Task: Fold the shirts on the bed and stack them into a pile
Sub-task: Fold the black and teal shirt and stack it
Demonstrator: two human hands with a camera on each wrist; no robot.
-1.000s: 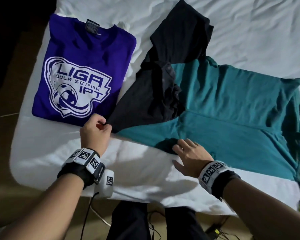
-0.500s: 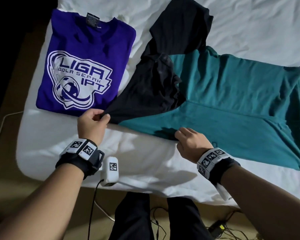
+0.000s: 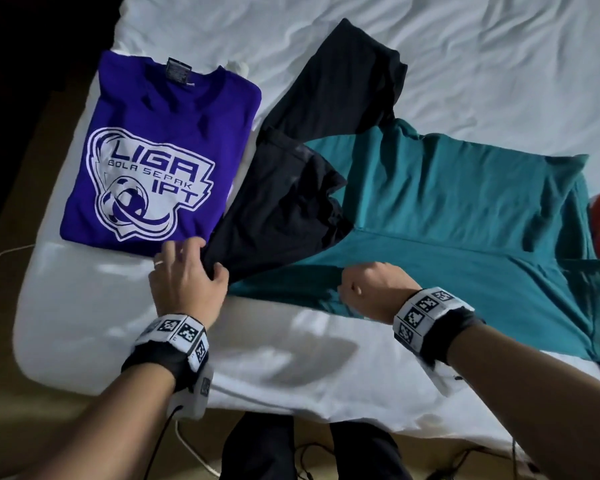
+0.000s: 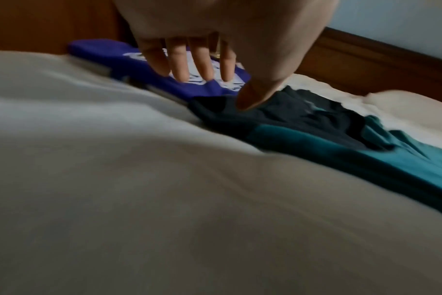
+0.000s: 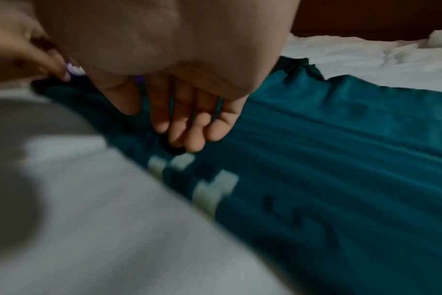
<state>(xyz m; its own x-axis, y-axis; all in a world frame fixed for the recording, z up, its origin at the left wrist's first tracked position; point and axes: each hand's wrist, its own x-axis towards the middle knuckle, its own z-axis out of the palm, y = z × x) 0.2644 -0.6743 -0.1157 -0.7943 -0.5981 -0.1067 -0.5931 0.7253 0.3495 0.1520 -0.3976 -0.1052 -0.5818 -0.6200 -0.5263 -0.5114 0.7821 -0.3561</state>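
From the head view, your left hand (image 3: 184, 271) sits at the near corner of the black-and-teal shirt (image 3: 430, 216), fingers spread, thumb on the black cloth. The folded purple shirt (image 3: 153, 150) lies just left of it on the bed (image 3: 499, 64). Your right hand (image 3: 371, 289) rests on the teal hem, fingers curled under.

From the left wrist, your fingers (image 4: 179, 59) hang straight over the purple shirt (image 4: 139, 65); only the thumb touches black fabric.

From the right wrist, your fingers (image 5: 189, 123) bend onto the teal shirt (image 5: 341, 159); whether they grip it, you cannot tell.
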